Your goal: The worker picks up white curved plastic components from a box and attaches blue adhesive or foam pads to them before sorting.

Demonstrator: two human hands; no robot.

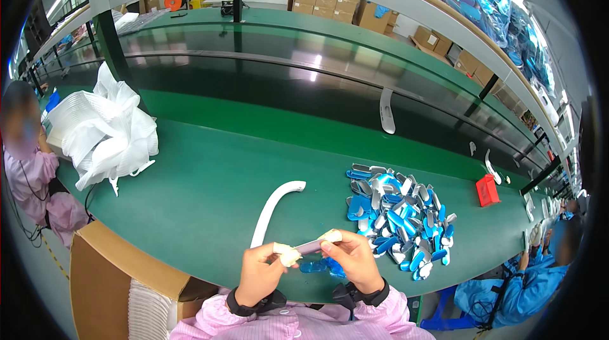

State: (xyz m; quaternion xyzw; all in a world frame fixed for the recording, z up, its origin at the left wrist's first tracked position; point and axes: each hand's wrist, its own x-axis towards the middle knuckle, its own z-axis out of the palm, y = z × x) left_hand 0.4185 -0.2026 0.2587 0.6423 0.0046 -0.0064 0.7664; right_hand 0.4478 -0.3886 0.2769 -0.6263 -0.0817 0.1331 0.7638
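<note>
My left hand (261, 273) and my right hand (356, 261) meet near the table's front edge. Between their fingertips they grip a small flat grey piece (309, 248), one end in each hand. Pale covers show on some fingertips. Just under the piece lie crumpled bits of clear blue film (322, 267). A long curved white plastic part (271, 212) rests on the green table (209, 181), beyond my left hand. To the right of my hands spreads a heap of small blue and silver oblong pieces (399, 219).
White foam sheets (111, 130) are bunched at the left. An open cardboard box (130, 270) stands lower left. A dark conveyor (254, 77) carries another white part (387, 111). A red bin (487, 190) sits at the right. People work at both sides; a shelf spans overhead.
</note>
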